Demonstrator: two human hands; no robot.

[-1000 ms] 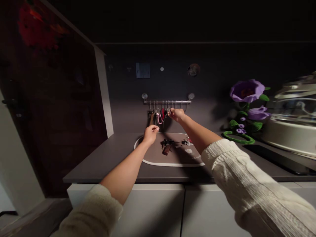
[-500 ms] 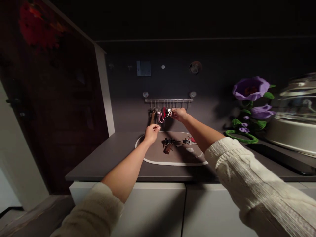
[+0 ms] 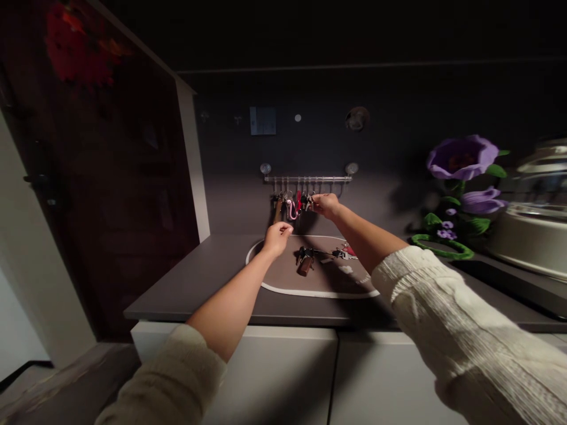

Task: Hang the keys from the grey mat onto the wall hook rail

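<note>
A bunch of keys (image 3: 309,202) is at the hook rail (image 3: 305,179) on the wall, with my right hand (image 3: 326,205) closed on it by the fingertips. Whether its ring sits on a hook cannot be made out. Left of it hang a red key holder (image 3: 298,202), a pink strap (image 3: 291,208) and keys with a brown fob (image 3: 278,209). My left hand (image 3: 277,238) hovers lower, above the mat, thumb and fingers drawn together with nothing visible in them. Beneath, keys with a brown leather fob (image 3: 305,265) lie on the brown mat (image 3: 283,282).
More keys (image 3: 343,254) with a red piece lie on the mat's right side. Purple artificial flowers (image 3: 463,159) with a green base stand to the right, beside a pale appliance with a clear top (image 3: 522,230). A dark flat object (image 3: 514,289) lies in front. A dark door (image 3: 110,195) is left.
The whole scene has shifted slightly to the right in view. My right hand stays at the keys by the rail, and my left hand keeps about the same place above the mat.
</note>
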